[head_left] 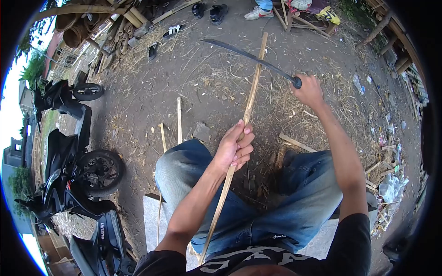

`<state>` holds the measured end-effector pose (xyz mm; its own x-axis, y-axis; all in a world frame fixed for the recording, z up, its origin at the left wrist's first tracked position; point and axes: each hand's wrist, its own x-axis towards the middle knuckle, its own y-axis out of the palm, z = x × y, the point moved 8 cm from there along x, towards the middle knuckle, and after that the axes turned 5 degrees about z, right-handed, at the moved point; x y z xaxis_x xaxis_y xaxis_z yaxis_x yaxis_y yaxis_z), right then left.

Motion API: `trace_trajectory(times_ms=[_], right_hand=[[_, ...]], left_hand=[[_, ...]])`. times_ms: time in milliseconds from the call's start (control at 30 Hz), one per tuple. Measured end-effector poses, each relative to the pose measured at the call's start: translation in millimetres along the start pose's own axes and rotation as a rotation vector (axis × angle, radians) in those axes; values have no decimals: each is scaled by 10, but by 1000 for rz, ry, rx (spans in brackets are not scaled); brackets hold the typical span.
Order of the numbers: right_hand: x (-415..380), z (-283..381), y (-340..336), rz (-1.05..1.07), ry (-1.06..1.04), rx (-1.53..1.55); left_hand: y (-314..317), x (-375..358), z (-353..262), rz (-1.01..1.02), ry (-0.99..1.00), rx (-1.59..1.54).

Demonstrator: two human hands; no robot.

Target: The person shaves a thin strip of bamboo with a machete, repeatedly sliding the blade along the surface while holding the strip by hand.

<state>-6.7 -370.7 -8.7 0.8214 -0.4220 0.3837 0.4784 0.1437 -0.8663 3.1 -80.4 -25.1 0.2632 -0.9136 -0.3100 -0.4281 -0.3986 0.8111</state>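
the left hand (235, 146) had its grip closed around a long split bamboo strip (252, 99), fingers wrapped over it and the thumb laid along it. the strip ran slantwise from above the bare ground (152, 106), through that hand, and down between the knees of the blue jeans (184, 172) toward the person's lap. the right hand (308, 91) had its grip pressed tight around the dark handle (297, 83) of a long, slightly curved blade (244, 53). the blade crossed the strip near its upper end; whether the two touched could not be told. beyond the left knee lay two shorter strips, and a grey stone (201, 131) sat near them. thin shavings (221, 83) were scattered over the ground. two motorbikes (60, 170) stood off to the left, and dark shoes (218, 14) rested on the ground at the far side.
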Motion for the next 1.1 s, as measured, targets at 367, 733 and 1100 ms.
trace_trajectory(times_ms=[367, 733, 1100], right_hand=[[-102, 549, 183, 205, -252, 128], [-253, 1162, 81, 124, -467, 80], [-39, 520, 134, 183, -80, 106]], left_hand=[[5, 49, -1, -70, 15, 191], [68, 19, 74, -77, -3, 93], [-2, 59, -32, -33, 36, 116]])
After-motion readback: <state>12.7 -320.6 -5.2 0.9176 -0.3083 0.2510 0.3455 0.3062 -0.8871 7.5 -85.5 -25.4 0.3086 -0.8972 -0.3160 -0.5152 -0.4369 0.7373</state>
